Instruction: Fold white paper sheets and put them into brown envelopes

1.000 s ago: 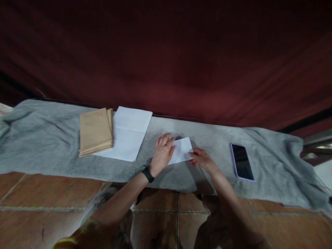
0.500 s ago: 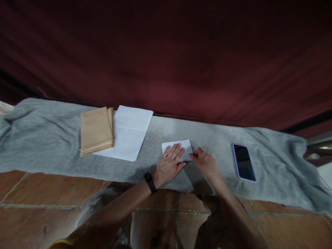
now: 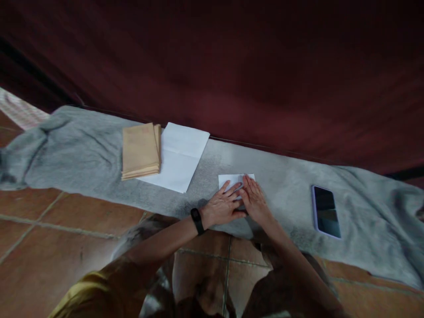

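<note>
A small folded white paper [image 3: 230, 180] lies on a grey cloth [image 3: 82, 150] spread over the floor. My left hand [image 3: 223, 205], with a black band on its wrist, rests flat on the paper's near left part, fingers stretched out. My right hand [image 3: 254, 199] lies flat on the paper's right part, fingers together and extended toward its far edge. The two hands touch side by side. Most of the paper is hidden under them.
A stack of tan envelopes [image 3: 141, 150] lies at the left on a larger white sheet [image 3: 180, 157]. A phone [image 3: 326, 211] with a dark screen lies on the cloth at the right. Dark red fabric [image 3: 232, 66] hangs behind. Terracotta floor tiles [image 3: 66, 229] are in front.
The paper has been folded smaller. My right hand went from pinching its right corner to lying flat on it, and my left hand slid toward me. The view shifted.
</note>
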The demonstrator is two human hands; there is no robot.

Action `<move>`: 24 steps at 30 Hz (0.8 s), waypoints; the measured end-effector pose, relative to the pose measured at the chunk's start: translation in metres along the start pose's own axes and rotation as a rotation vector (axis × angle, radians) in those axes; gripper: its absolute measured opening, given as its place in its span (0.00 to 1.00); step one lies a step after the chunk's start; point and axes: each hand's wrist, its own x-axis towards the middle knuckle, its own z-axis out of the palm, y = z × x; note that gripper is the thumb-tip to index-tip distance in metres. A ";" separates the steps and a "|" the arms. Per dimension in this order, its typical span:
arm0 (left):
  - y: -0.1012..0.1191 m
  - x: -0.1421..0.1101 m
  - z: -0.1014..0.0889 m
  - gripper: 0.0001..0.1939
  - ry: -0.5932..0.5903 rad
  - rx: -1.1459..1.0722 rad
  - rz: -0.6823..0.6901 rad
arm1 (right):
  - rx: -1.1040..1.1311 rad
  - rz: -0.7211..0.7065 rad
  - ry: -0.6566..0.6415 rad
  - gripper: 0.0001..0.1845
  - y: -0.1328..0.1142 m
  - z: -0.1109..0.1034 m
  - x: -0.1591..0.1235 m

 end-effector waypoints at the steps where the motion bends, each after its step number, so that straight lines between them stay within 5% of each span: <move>1: 0.000 -0.002 0.000 0.24 0.007 0.001 0.003 | -0.024 0.001 0.003 0.32 0.002 0.000 -0.001; 13: -0.001 -0.020 -0.001 0.34 0.009 -0.008 -0.022 | -0.216 -0.086 0.043 0.31 0.008 0.002 -0.009; 24: -0.033 0.006 -0.011 0.24 0.168 -0.060 -0.441 | -0.239 -0.028 0.105 0.34 0.000 0.004 -0.004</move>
